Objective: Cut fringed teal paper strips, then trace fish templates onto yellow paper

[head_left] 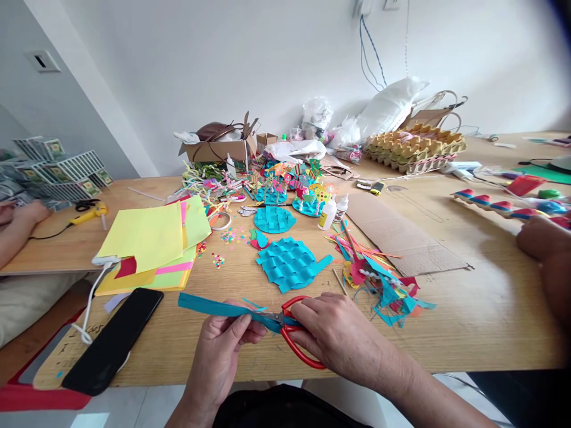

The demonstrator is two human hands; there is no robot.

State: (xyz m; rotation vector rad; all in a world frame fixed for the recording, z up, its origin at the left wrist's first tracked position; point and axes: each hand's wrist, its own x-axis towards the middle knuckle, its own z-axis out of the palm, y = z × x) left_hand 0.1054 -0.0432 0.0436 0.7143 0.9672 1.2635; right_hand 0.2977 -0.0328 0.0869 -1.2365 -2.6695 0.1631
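Note:
Near the front edge of the table, my left hand [225, 342] pinches a folded blue paper strip [209, 305] between thumb and fingers. My right hand [336, 330] grips red-handled scissors [307, 358], whose blades lie along the strip beside my left fingertips. A thin blue sliver stands up at the blades. Just beyond my hands lies a woven blue paper piece [288, 261] with one long strip sticking out at its right. A smaller woven blue piece [274, 220] sits behind it.
Yellow paper sheets [143, 235] and a black phone [113, 339] lie at left. Glue bottles [328, 214], paper scraps [397, 291] and a cardboard sheet [397, 229] are right of centre. Egg trays [414, 145] stand behind. Other people's hands [542, 238] show at both sides.

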